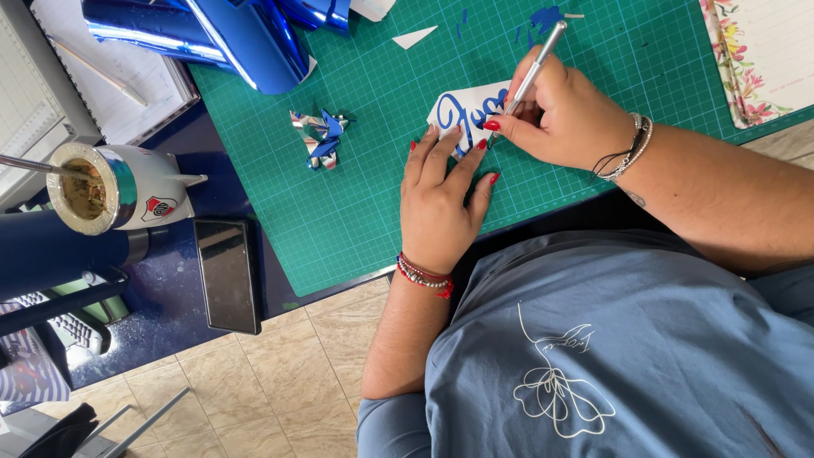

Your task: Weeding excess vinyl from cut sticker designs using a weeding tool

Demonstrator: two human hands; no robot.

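Note:
A small white sheet with shiny blue cut lettering [465,110] lies on a green cutting mat [356,195]. My left hand [441,199] rests flat on the mat, fingers spread, its fingertips pressing the sheet's near edge. My right hand [564,114] grips a thin silver weeding tool [532,72] like a pen, with the tip down on the lettering. Part of the sheet is hidden under both hands.
A crumpled wad of blue foil scraps [320,138] lies left of the sheet. A shiny blue vinyl roll [246,38] sits at the mat's far left corner. A white cup with a metal straw [110,187], a dark phone [227,273] and a floral notebook [763,51] surround the mat.

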